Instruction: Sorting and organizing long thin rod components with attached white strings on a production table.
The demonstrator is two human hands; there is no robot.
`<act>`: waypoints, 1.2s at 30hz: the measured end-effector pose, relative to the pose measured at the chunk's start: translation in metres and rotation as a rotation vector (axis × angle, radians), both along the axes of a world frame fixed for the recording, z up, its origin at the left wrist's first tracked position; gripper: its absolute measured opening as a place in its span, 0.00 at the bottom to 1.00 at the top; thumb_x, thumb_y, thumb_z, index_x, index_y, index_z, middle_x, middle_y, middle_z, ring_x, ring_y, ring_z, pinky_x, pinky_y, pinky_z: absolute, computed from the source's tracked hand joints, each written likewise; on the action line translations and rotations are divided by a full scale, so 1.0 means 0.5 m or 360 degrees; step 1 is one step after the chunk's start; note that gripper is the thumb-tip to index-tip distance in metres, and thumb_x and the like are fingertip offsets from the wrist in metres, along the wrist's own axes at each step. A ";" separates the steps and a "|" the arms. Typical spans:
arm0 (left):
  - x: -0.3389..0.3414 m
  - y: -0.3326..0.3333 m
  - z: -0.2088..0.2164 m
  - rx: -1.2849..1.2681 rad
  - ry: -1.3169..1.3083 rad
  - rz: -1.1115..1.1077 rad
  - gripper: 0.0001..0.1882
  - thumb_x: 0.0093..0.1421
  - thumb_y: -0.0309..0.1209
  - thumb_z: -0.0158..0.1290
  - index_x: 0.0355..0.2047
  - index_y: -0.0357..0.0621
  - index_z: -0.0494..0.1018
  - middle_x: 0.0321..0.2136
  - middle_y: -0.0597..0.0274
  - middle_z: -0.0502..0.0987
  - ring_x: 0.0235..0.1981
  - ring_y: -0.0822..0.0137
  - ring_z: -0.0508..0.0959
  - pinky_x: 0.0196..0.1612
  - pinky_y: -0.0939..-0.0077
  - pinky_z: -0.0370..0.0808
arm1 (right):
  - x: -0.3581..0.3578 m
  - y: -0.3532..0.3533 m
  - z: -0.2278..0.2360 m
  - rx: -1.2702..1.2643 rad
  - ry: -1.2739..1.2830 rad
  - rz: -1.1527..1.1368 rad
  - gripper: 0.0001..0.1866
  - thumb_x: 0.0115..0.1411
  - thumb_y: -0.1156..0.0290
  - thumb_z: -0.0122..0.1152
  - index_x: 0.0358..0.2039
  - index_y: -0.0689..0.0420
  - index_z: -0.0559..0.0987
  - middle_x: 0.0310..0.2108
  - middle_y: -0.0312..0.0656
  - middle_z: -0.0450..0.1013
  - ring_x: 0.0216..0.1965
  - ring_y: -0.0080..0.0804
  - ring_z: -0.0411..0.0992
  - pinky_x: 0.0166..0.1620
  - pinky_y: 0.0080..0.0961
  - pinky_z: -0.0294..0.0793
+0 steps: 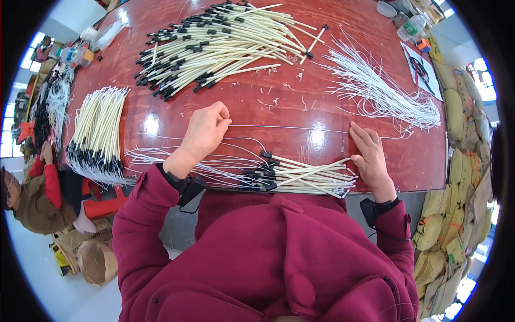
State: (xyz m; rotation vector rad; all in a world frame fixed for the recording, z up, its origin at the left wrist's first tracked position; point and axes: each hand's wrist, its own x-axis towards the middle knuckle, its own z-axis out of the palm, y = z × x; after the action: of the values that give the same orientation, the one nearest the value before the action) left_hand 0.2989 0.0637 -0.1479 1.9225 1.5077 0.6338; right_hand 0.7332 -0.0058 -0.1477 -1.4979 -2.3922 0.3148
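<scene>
My left hand (206, 127) is closed in a pinch on one end of a thin white cord (284, 126), which runs nearly straight across the red table. At the cord's other end, my right hand (370, 153) rests on the tabletop with its fingers stretched out, their tips at the cord. Just in front of me lies a small bundle of cream tubes (306, 174) with black end fittings, close to my right thumb. Loose white cords (214, 164) trail leftward from those fittings, passing below my left hand.
A large heap of cream tubes (214, 45) with black fittings covers the far middle. More white cords (386, 91) lie at the right. A neat tube bundle (102, 123) sits at the left. Pliers (419, 70) rest on paper near a bottle (412, 27). Another person (37, 193) sits left.
</scene>
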 end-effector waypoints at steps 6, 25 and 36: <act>-0.025 0.029 0.019 0.0351 0.0549 -0.0021 0.09 0.61 0.31 0.60 0.36 0.40 0.73 0.27 0.50 0.79 0.33 0.47 0.80 0.35 0.57 0.75 | -0.024 -0.011 0.008 -0.0013 0.0007 0.0001 0.41 0.69 0.41 0.43 0.63 0.69 0.72 0.67 0.51 0.66 0.62 0.52 0.64 0.66 0.44 0.60; -0.079 0.040 0.037 0.0705 0.0292 -0.0291 0.09 0.62 0.23 0.52 0.42 0.41 0.77 0.36 0.50 0.76 0.38 0.45 0.79 0.39 0.56 0.76 | -0.029 -0.018 -0.007 -0.0031 0.0174 -0.0085 0.40 0.71 0.41 0.40 0.62 0.69 0.73 0.66 0.52 0.68 0.61 0.50 0.65 0.66 0.41 0.59; -0.189 -0.082 0.010 0.0343 0.0197 -0.0117 0.07 0.62 0.22 0.56 0.40 0.37 0.80 0.35 0.52 0.79 0.37 0.48 0.80 0.40 0.61 0.76 | -0.028 -0.016 -0.021 0.0017 0.0254 -0.0098 0.35 0.68 0.47 0.49 0.60 0.67 0.76 0.64 0.49 0.70 0.59 0.48 0.67 0.65 0.41 0.62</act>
State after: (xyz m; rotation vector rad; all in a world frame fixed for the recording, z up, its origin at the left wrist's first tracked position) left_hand 0.2043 0.0225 -0.1429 2.2063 1.4861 0.6787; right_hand 0.7190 -0.0139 -0.1581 -1.4797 -2.2163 0.3913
